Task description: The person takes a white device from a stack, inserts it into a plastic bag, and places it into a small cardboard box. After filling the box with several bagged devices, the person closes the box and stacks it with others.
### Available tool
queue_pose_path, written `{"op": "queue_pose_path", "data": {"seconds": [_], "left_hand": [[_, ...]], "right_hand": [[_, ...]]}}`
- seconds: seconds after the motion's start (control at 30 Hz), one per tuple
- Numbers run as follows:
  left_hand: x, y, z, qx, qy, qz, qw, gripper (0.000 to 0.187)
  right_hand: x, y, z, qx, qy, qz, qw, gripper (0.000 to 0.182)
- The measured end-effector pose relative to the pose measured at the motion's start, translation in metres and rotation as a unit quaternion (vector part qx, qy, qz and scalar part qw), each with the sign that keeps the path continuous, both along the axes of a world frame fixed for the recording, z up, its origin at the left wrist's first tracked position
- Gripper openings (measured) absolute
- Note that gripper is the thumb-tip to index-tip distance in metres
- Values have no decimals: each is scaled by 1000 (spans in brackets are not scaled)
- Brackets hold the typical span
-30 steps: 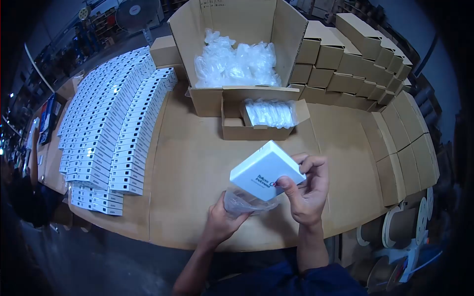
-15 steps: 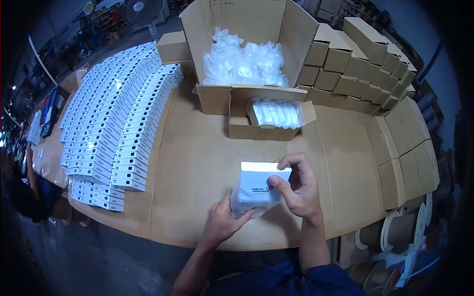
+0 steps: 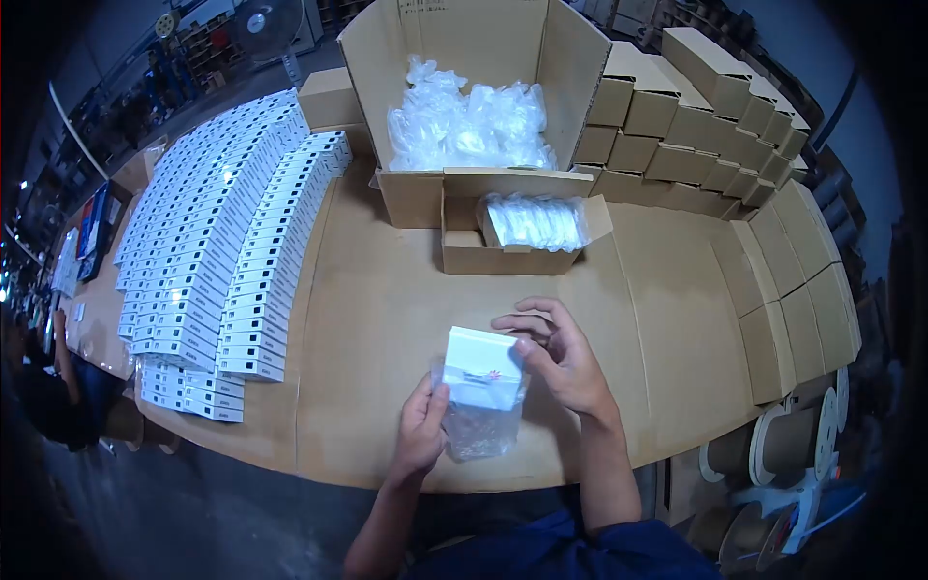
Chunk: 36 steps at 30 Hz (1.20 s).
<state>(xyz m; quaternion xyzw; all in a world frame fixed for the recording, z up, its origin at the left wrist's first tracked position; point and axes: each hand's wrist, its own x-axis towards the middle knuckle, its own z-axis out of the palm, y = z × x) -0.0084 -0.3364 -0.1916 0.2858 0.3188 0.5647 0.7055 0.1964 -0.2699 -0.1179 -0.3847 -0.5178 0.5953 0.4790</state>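
A small white box (image 3: 474,350) with printing on its front stands upright in front of me, its lower part inside a clear plastic bag (image 3: 483,435). My left hand (image 3: 421,425) grips the bag and box along the left side, thumb in front. At the box's upper right corner is my right hand (image 3: 565,362), fingers apart and curved, its thumb tip at the box edge; whether it touches is hard to tell. Beyond my hands, an open carton (image 3: 503,261) holds a row of bagged white items (image 3: 535,222).
Behind it stands a large carton (image 3: 411,198) filled with clear plastic bags (image 3: 474,121). Stacked white boxes (image 3: 208,222) cover the table's left side. Brown cartons (image 3: 667,116) are piled at the back right, with more cartons (image 3: 812,290) along the right edge. Cable spools (image 3: 797,445) sit lower right.
The white box has gone down into the bag, and the bag's lower part now hangs below it. My right hand has loosened from the box's right side, its fingers spreading.
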Motion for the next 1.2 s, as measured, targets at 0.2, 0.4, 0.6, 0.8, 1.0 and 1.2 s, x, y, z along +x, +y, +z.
{"op": "queue_pose_path", "data": {"seconds": [0.2, 0.4, 0.6, 0.8, 1.0, 1.2], "left_hand": [[4, 7, 1, 14, -6, 74, 997, 36], [1, 12, -7, 52, 35, 61, 996, 40], [-5, 12, -14, 84, 151, 51, 984, 50], [-1, 18, 3, 178, 198, 58, 962, 55], [11, 22, 18, 126, 114, 108, 980, 57], [16, 20, 27, 166, 204, 89, 961, 49]], "right_hand": [[11, -32, -50, -76, 145, 28, 986, 35], [-2, -38, -49, -86, 93, -78, 989, 15], [4, -34, -50, -38, 87, -79, 992, 13], [4, -29, -50, 16, 129, -37, 991, 9], [-14, -34, -30, 18, 212, -32, 977, 35], [-15, -37, -49, -3, 65, -47, 997, 42]]}}
